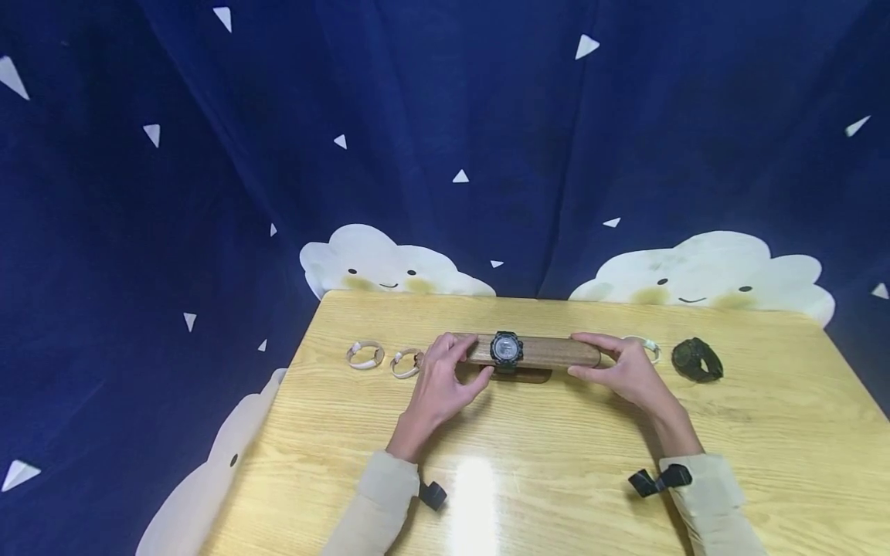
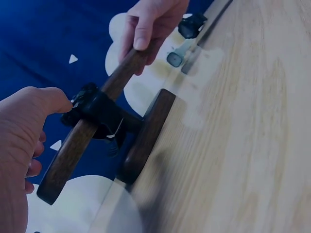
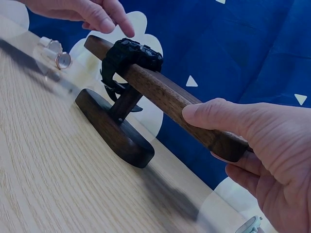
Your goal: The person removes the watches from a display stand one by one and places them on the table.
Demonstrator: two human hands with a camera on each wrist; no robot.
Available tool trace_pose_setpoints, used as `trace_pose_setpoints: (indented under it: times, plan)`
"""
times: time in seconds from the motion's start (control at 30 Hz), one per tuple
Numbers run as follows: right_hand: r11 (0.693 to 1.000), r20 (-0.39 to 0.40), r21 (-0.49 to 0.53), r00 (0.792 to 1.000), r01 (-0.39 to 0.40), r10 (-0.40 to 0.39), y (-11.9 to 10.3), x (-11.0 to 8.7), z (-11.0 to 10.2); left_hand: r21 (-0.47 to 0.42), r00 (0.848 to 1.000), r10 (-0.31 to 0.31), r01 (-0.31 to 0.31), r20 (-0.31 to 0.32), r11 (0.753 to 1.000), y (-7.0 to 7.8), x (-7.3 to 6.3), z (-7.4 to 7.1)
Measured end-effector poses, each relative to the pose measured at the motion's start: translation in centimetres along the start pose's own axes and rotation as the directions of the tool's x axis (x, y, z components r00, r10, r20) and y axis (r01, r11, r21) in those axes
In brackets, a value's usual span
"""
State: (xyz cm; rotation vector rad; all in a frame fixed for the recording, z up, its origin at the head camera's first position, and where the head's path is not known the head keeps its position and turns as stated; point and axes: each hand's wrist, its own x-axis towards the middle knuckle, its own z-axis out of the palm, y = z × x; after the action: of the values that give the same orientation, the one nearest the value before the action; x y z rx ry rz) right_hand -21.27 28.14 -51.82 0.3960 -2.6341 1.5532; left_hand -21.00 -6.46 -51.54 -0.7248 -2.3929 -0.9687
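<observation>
A wooden T-shaped watch stand (image 1: 556, 353) stands on the table, its long bar raised on a post above an oval base (image 3: 116, 138). A chunky black digital watch (image 1: 506, 349) is strapped around the bar, dial up, with its strap ends hanging below in the right wrist view. My right hand (image 1: 633, 374) grips the bar's right end, thumb on the near side and fingers behind and beneath. Close to the watch, at the bar's left part, is my left hand (image 1: 441, 382), its fingers loosely spread; a fingertip comes right up to the watch in the left wrist view.
Two pale-strapped watches, one farther left (image 1: 365, 355) and one nearer my left hand (image 1: 405, 361), lie on the wooden table (image 1: 556, 463). Beyond my right hand are a light-banded watch (image 1: 652, 349) and another black watch (image 1: 697, 360). A blue curtain (image 1: 445, 116) hangs behind the table.
</observation>
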Motion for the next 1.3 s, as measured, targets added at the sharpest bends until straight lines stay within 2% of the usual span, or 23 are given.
trace_pose_setpoints:
  times: [0.17,0.43,0.7,1.13,1.3]
  plan:
    - [1.000,-0.002,0.011,1.000,0.000,0.000,-0.1,-0.1,0.1,0.022,1.000,-0.001,0.001,-0.008,1.000,0.3,0.3,0.7]
    - [1.000,0.003,0.000,1.000,0.007,-0.007,0.2,0.2,0.0,0.136,1.000,-0.002,0.001,0.007,0.991,1.1,1.0,1.6]
    - [1.000,-0.006,0.005,1.000,0.018,-0.018,-0.1,0.3,0.1,0.198,1.000,-0.017,0.020,-0.014,0.980,1.7,1.2,2.6]
    - [0.999,-0.016,0.011,0.999,0.041,-0.041,0.1,0.2,0.0,0.202,0.992,-0.018,0.043,-0.123,0.978,2.3,1.0,3.6]
    - [0.999,-0.012,0.000,0.999,0.035,-0.035,0.0,0.1,0.1,0.203,0.994,-0.049,0.068,-0.095,0.977,2.1,0.9,3.4]
